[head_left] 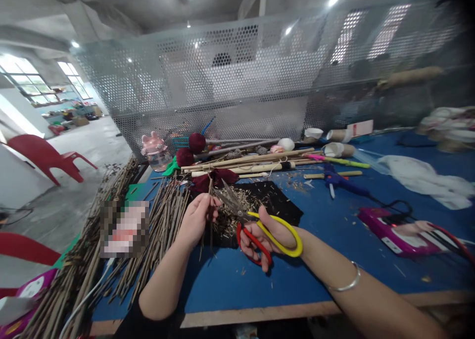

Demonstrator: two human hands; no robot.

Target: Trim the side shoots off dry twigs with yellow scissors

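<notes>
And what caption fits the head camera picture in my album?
Open scissors in the right hand, twigs in the left hand, over a blue table.

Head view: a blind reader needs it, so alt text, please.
A person's right hand holds open scissors near thin twigs pinched in the left hand, above chopped bits on a black sheet. Sticks lie to the left on the blue table.

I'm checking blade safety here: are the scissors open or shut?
Open: the scissors in the right hand have their blades spread apart toward the tips.
</notes>
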